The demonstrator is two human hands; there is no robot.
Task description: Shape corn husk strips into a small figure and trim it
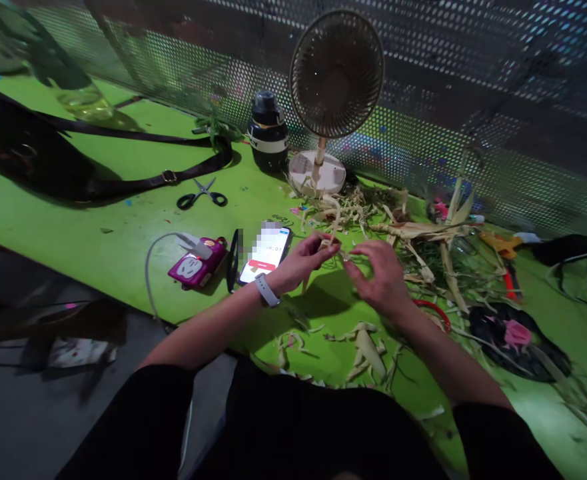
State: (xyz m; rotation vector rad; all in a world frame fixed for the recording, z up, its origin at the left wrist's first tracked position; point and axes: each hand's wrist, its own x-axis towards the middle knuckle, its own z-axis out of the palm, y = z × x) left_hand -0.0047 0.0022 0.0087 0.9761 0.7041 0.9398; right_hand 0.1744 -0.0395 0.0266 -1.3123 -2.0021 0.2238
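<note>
Right of the phone [272, 255], my left hand [307, 258] and right hand [379, 272] pinch a pale husk strip [343, 255] between them, apparently working it, and the next move likely calls for steady tension.

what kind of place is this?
Likely a craft workbench, perhaps in a small workshop: a green tabletop strewn with dry, pale plant scraps, scissors lying on it, and a perforated screen along the back. The wider room is too dark to tell.
</note>
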